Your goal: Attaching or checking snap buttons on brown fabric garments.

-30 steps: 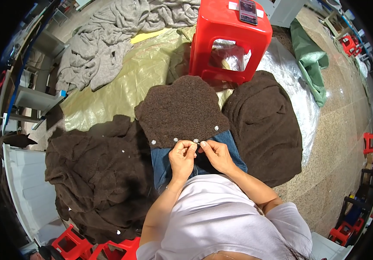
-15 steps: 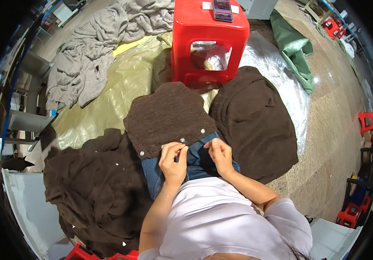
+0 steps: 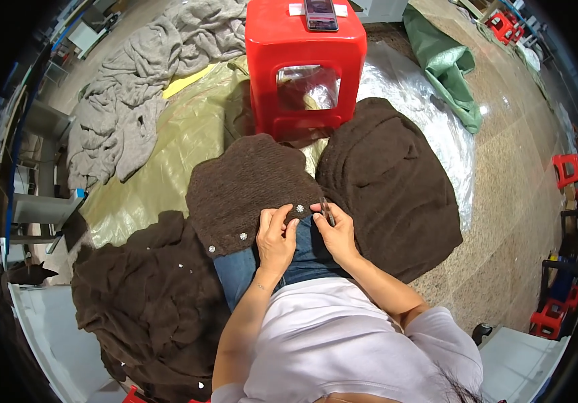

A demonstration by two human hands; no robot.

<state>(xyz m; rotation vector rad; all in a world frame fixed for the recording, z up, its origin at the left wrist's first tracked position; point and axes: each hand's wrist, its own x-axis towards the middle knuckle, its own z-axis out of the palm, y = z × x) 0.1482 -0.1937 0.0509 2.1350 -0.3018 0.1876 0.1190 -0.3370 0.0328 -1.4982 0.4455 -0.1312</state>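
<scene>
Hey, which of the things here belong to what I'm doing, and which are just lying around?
Apparently in use:
- brown knit piece with round pale buttons, left hand at its edge
- small dark tool, possibly snips, in your right hand

Probably lying around:
- phone on red plastic stool
- grey knit cloth
- green sheeting
- left brown pile and right brown pile, perhaps related

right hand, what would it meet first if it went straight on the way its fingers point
The right hand would probably meet the brown knit piece first, near the rightmost silvery button; depth is unclear, so it may already touch.
</scene>
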